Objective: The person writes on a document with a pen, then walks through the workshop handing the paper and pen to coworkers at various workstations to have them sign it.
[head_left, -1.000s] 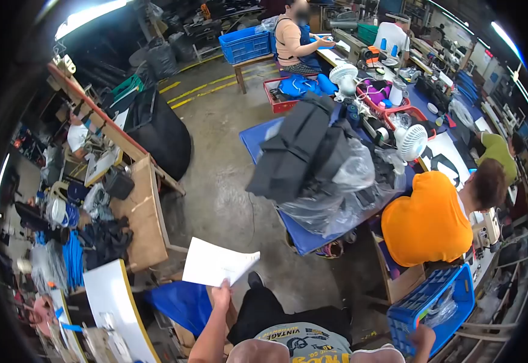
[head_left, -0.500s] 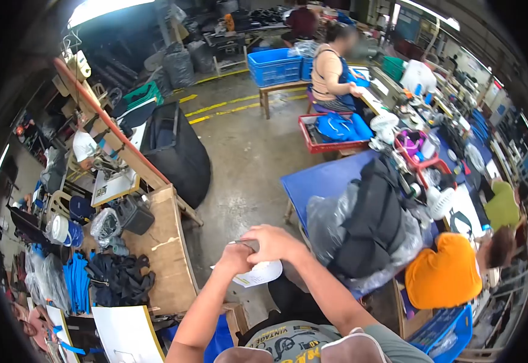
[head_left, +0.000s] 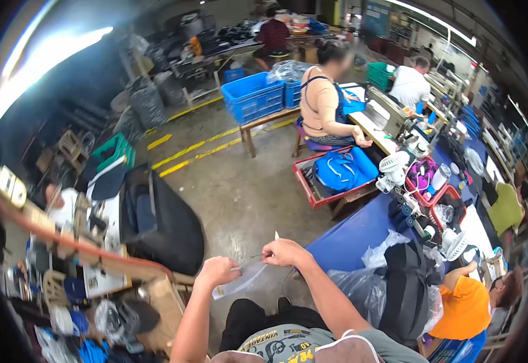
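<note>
My left hand [head_left: 217, 271] is closed, with a small grey, metallic-looking piece showing at its fingertips; its kind is too blurred to tell. My right hand [head_left: 286, 252] is closed in a pinch a short way to the right. A thin white paper sheet [head_left: 249, 282] hangs slanting between and below the hands, its upper right edge at my right fingers. A white pointed tip [head_left: 277, 235] sticks up above that hand, perhaps part of the same sheet. A thin dark line, like thread, runs between the two hands.
A blue-topped table [head_left: 343, 237] with plastic bags and a black padded bundle [head_left: 406, 290] stands at right. Beyond are a red crate [head_left: 323, 196] with blue bags and a seated person [head_left: 323, 103]. A large black bin [head_left: 167, 224] stands left; an orange-shirted person [head_left: 461, 305] sits right.
My hands, together before, are now apart, with the right hand farther right and the left farther left. The view has turned, and the wooden table at left has slid lower.
</note>
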